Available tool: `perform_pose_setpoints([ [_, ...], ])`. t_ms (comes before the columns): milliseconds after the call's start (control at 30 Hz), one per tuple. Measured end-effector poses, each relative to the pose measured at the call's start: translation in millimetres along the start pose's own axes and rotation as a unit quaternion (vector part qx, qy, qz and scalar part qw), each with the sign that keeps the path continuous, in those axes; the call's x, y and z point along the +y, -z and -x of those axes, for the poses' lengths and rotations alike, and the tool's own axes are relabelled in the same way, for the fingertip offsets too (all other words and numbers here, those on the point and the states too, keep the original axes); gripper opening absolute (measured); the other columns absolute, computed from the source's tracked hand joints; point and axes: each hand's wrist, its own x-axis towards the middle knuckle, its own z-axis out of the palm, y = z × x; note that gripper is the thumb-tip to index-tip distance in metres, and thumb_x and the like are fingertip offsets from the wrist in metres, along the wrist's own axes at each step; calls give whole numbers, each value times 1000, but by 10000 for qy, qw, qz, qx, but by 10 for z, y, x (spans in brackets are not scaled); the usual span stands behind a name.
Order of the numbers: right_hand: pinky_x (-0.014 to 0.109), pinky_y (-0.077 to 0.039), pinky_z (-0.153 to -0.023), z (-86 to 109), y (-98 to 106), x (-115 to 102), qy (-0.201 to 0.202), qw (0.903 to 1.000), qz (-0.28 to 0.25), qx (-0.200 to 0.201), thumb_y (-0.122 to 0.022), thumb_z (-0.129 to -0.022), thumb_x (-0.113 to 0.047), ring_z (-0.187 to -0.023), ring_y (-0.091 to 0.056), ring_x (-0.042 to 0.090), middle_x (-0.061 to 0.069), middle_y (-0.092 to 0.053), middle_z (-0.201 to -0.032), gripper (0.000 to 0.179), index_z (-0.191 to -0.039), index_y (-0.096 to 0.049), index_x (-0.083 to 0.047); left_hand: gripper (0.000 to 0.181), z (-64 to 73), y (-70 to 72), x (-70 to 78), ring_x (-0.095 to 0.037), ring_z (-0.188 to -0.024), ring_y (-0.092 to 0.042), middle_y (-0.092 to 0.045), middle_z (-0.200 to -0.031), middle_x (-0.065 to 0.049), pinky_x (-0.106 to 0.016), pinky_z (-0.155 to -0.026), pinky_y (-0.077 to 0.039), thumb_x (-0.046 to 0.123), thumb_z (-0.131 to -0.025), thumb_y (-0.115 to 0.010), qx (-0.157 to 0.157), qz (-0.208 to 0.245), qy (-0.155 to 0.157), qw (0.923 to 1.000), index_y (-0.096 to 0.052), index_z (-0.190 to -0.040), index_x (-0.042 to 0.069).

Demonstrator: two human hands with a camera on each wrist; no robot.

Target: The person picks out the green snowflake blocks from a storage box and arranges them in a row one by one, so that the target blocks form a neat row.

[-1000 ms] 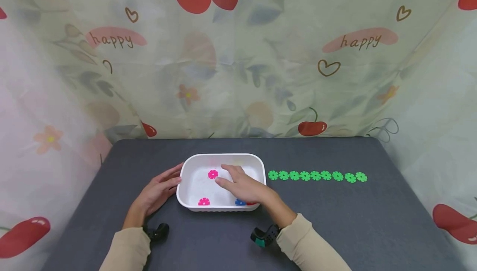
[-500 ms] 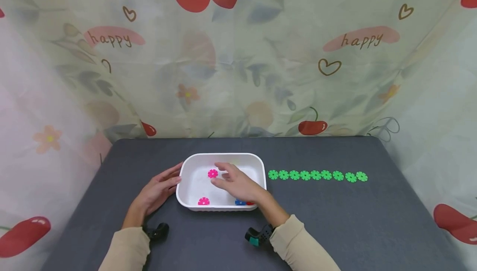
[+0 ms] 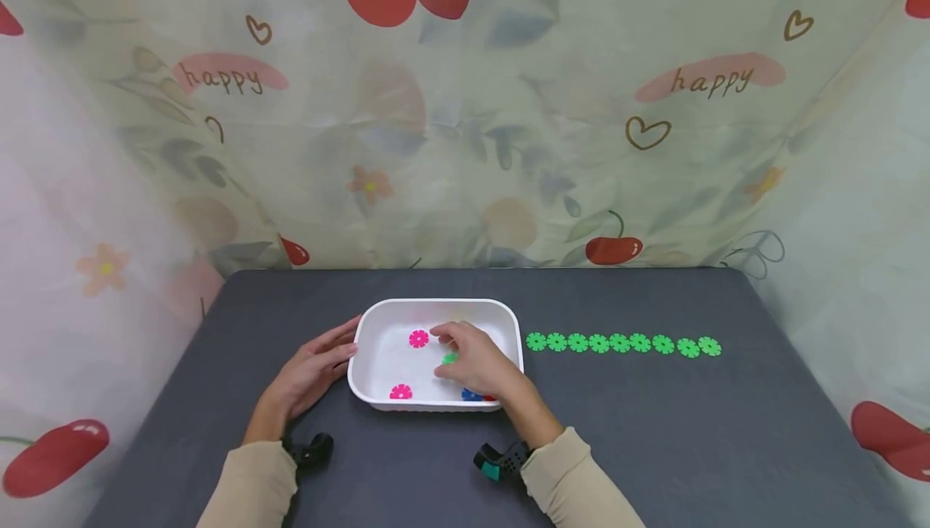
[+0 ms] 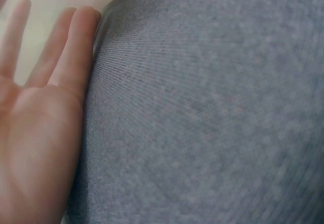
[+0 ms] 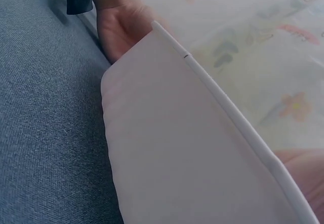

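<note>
A white plastic basin [image 3: 392,302] stands on the table. My left hand [image 3: 312,370] rests against its left wall with the fingers fairly straight; in the left wrist view, the left hand [image 4: 45,117] lies along the table beside the pale wall. Inside the basin, my right hand [image 3: 475,362] curls its thumb and fingers round a green notched disc [image 3: 450,358], partly hidden by the hand. Two pink notched discs [image 3: 418,339] lie in the basin to the left. A blue notched disc [image 3: 471,394] and a bit of a red one [image 3: 490,398] show at the near wall.
To the right of the basin, a row of several green notched discs [image 3: 619,343] lies edge to edge on the dark grey table [image 3: 654,439]. Patterned cloth [image 3: 450,189] hangs behind and at both sides. The basin's outer wall [image 5: 152,122] fills much of the right wrist view.
My right hand hovered with spread fingers, shifted left, then drew back slightly and curled; a green disc shows between its fingers. The left hand stays at the basin's wall.
</note>
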Motion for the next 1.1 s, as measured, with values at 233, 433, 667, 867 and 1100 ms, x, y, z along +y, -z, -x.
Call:
perform_pose_setpoints([
  [233,40,-52,-99,13,-16,-13,-339,9986,408,-34,-73,-84,-1,-104,-58,21,9,-66,-116,50,-133,-65,-8,70,-14,-16,-2,-16,-146,-42,-35,-166,-6,-40,-123,-38,29,-99,-68,64,43,56,10000,-35,-160,24],
  [433,36,-50,-96,16,-46,-11,-393,9963,751,-124,-70,-86,2,-100,-55,18,7,-64,-111,46,-130,-67,-9,71,-13,-21,-7,-17,-145,-43,-35,-166,-7,-41,-123,-37,30,-98,-69,107,63,80,9999,-35,-160,24],
  [667,33,-48,-90,10,-48,-27,-336,9935,1079,-160,-73,-86,-1,-97,-54,18,6,-62,-105,40,-124,-71,-11,71,-2,-13,4,-16,-146,-44,-35,-166,-6,-37,-121,-40,31,-98,-69,75,32,65,9999,-35,-160,25],
  [867,37,-52,-95,7,-50,-21,-260,9947,982,-130,-71,-89,-4,-96,-58,17,4,-70,-106,28,-116,-75,-11,72,-12,-7,4,-20,-148,-41,-35,-166,-6,-41,-123,-37,31,-98,-70,82,11,62,9999,-35,-160,25],
  [1100,35,-54,-93,19,-35,-12,-49,9987,516,25,-70,-94,-13,-92,-60,14,0,-75,-105,19,-112,-77,-15,72,-18,1,-10,-17,-147,-43,-35,-166,-7,-40,-123,-38,32,-98,-70,75,24,53,10000,-34,-160,25],
])
